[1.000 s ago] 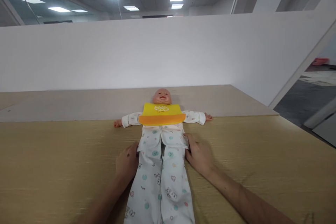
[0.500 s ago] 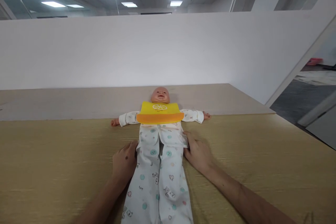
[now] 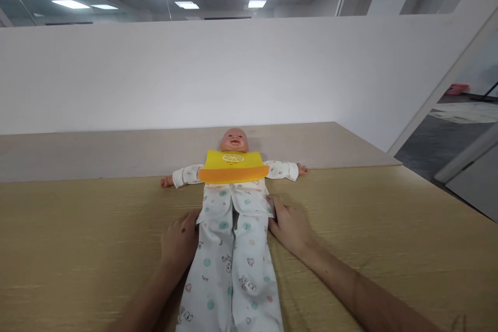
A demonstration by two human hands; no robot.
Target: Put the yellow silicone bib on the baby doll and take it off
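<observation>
A baby doll [image 3: 234, 140] lies on its back with its head away from me and both arms spread wide. It wears a white printed shirt [image 3: 251, 199], white printed pants [image 3: 251, 264] and a yellow bib [image 3: 233, 160] with an orange pocket and a citrus-slice print. At the doll's left-hand side in the view, my left hand [image 3: 181, 238] is closed at the shirt's lower edge, its fingertips hidden. Across from it, my right hand [image 3: 290, 223] pinches the other side of the shirt hem between thumb and fingers. The pants' lower ends run out of view.
The doll rests on a wooden table [image 3: 97, 238], with a greyish board strip [image 3: 97, 153] along its far side. Behind stands a white partition wall [image 3: 194, 72] topped by glass. A doorway on the right shows dark floor [image 3: 420, 140] and a pink object [image 3: 458, 88].
The whole view has shifted slightly, so everything appears a little further left. Both hands keep their places at the doll's waist, and the clothes look the same.
</observation>
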